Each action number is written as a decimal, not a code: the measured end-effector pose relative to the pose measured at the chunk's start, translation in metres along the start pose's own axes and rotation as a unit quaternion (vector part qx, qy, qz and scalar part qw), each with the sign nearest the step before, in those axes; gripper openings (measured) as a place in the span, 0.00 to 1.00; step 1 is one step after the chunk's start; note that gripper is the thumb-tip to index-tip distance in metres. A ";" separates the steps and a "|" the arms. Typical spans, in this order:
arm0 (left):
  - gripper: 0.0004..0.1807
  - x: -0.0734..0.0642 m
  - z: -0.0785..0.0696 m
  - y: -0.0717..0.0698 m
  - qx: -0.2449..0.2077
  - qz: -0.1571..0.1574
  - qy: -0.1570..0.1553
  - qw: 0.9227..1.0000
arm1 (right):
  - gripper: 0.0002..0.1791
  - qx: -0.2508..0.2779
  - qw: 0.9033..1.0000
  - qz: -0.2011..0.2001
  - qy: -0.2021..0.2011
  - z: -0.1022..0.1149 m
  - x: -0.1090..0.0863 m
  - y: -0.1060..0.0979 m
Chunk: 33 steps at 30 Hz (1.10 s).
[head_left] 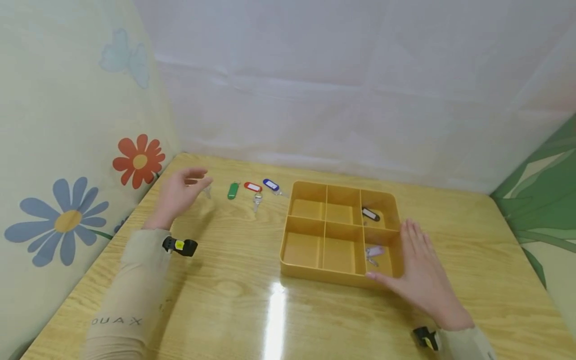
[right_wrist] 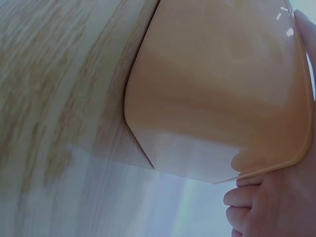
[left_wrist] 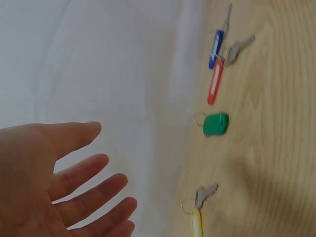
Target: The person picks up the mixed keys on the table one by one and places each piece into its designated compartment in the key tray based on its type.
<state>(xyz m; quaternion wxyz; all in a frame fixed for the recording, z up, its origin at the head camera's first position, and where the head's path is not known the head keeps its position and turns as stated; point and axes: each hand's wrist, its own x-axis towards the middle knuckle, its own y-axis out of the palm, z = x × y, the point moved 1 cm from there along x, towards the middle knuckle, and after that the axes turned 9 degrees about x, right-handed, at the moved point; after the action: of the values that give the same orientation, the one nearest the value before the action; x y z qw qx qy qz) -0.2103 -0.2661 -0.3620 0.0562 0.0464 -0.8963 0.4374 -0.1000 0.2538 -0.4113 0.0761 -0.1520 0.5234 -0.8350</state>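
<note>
My left hand (head_left: 178, 194) hovers over the table's far left, fingers loosely bent and holding nothing. Beneath and beyond it, in the left wrist view, lies a yellow key tag (left_wrist: 197, 225) with a key (left_wrist: 205, 194); in the head view the hand hides the tag. A green key tag (head_left: 232, 191), a red key tag (head_left: 253, 187) and a blue key tag (head_left: 271, 185) lie to its right. With fingers straight along the side and thumb at the front rim, my right hand (head_left: 425, 280) rests against the right front corner of a yellow compartment tray (head_left: 324, 277).
Inside the tray, a black key tag (head_left: 371, 215) lies in the back right compartment and a pale purple key tag (head_left: 375, 251) in the front right one. A white cloth (head_left: 342, 90) hangs behind the wooden table (head_left: 216, 310); printed panels flank it.
</note>
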 end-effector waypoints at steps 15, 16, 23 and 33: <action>0.32 0.039 0.037 -0.025 0.131 0.116 -0.022 0.984 | 0.72 0.001 1.000 0.002 0.002 0.000 -0.002 0.001; 0.32 0.040 0.037 -0.026 0.131 0.121 -0.025 0.984 | 0.72 0.001 1.000 0.002 0.002 -0.001 -0.002 0.001; 0.31 0.045 0.050 -0.023 0.127 0.139 -0.046 0.981 | 0.72 -0.002 1.000 0.001 0.000 -0.001 -0.001 0.001; 0.29 0.043 0.067 -0.013 0.131 0.125 -0.058 0.982 | 0.72 -0.010 1.000 0.009 0.006 -0.001 0.001 -0.001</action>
<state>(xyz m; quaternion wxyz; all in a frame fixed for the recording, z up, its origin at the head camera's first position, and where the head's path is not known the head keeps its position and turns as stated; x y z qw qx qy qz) -0.2553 -0.3284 -0.3866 -0.0571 -0.0335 -0.8316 0.5514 -0.1010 0.2547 -0.4109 0.0790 -0.1435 0.5332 -0.8300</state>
